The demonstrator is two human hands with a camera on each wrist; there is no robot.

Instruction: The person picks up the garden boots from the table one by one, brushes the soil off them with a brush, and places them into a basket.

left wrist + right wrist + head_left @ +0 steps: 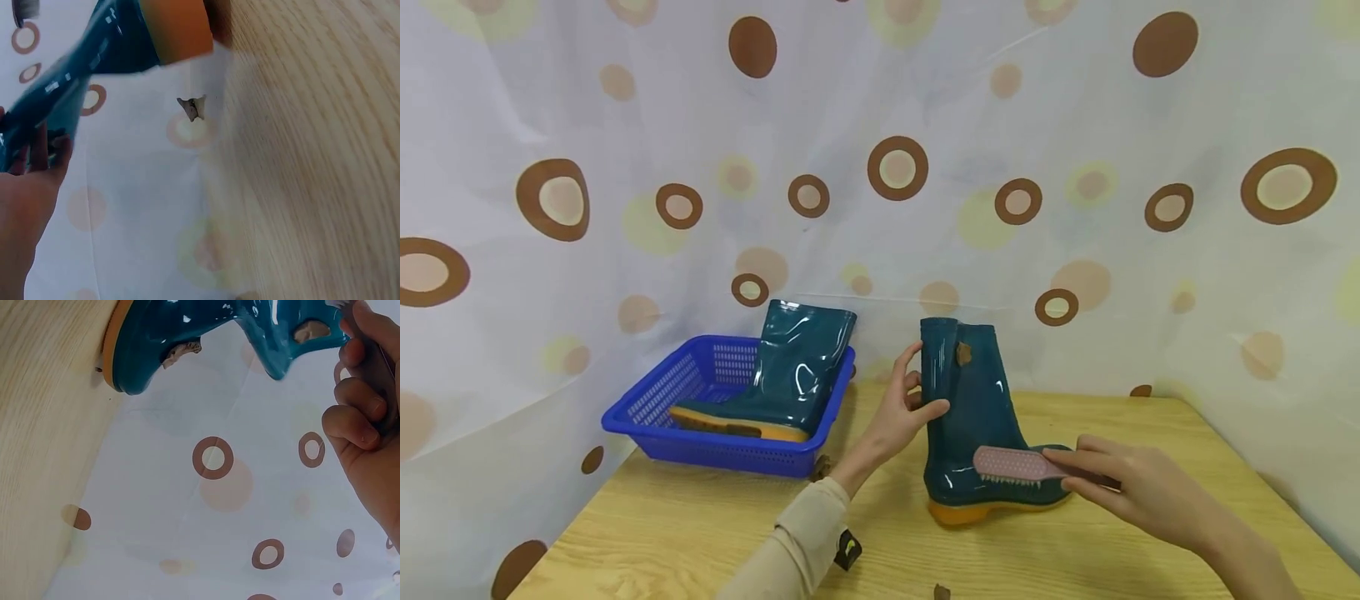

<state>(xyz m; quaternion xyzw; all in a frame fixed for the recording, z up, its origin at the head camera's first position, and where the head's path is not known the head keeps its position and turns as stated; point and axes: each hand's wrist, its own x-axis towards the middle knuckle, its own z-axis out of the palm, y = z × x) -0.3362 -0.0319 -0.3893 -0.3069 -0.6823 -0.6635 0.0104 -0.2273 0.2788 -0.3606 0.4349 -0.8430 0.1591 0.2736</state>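
Observation:
A glossy dark teal rain boot (973, 417) with a yellow-orange sole stands on the table, toe to the right. My left hand (898, 417) grips the back of its shaft, thumb on the near side; the left wrist view shows those fingers (39, 150) around the shaft. A brown patch (964, 355) clings to the shaft near the top. In the right wrist view, another brown clump (182, 352) sticks to the foot. My right hand (1138, 492) holds a pink bristle brush (1011, 463) by its handle, bristles down, overlapping the boot's foot in the head view.
A blue plastic basket (722, 457) at the left holds a second teal boot (797, 367), its shaft leaning over the rim. Small brown scraps (942, 592) lie on the wooden table (1045, 567), near a black tag-like piece (847, 550). A dotted curtain (850, 100) hangs behind.

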